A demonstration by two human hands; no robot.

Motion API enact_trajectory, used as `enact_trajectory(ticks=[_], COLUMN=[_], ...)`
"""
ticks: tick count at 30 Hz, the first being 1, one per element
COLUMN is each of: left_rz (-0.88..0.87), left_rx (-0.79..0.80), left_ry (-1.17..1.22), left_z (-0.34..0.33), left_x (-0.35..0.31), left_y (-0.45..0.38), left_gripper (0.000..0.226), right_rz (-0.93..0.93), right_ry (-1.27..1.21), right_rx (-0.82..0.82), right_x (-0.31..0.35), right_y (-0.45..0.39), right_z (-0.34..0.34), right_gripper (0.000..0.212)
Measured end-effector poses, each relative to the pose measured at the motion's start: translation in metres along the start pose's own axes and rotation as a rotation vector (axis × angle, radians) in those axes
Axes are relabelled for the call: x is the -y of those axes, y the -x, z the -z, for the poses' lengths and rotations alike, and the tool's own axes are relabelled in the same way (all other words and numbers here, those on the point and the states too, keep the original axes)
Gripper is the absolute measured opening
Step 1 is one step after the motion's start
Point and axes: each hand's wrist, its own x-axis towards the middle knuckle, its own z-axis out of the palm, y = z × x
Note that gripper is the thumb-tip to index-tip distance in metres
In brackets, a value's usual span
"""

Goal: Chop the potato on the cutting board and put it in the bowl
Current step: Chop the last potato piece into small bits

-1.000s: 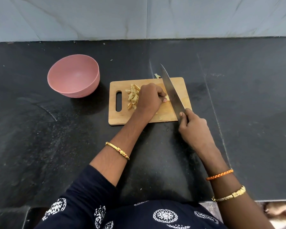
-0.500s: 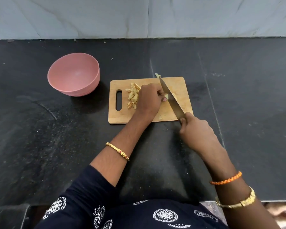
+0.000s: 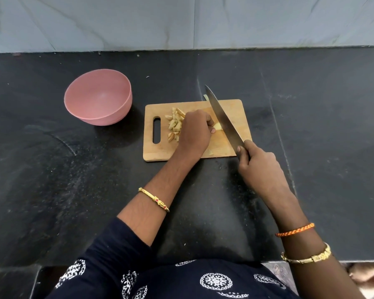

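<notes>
A wooden cutting board (image 3: pixel 238 114) lies on the black counter. My left hand (image 3: pixel 193 132) presses a small remaining potato piece (image 3: pixel 217 126) onto the board; most of that piece is hidden under my fingers. A pile of chopped potato pieces (image 3: pixel 174 124) lies left of my hand, near the board's handle slot. My right hand (image 3: pixel 255 164) grips the handle of a long knife (image 3: pixel 222 119), whose blade slants across the board just right of the held piece. The pink bowl (image 3: pixel 98 97) stands empty to the left of the board.
A small pale scrap (image 3: pixel 205 97) lies just past the board's far edge by the knife tip. The black counter (image 3: pixel 322 126) runs to a grey tiled wall behind. Its front edge is close to my body.
The knife went down through the potato piece half a second ago and has come back up, with the tip again past the board's far edge. My left hand has stayed in place.
</notes>
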Motion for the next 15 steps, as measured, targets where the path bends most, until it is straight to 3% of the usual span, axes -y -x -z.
enact_trajectory(ticks=[15], left_rz=[-0.024], left_rx=[-0.047], left_ry=[0.02], left_z=[-0.004], left_x=[0.005], left_y=[-0.001], left_gripper=[0.011], right_rz=[0.027], right_ry=[0.093], right_rx=[0.052], right_x=[0.008], right_y=[-0.012], right_z=[0.0], right_gripper=[0.019])
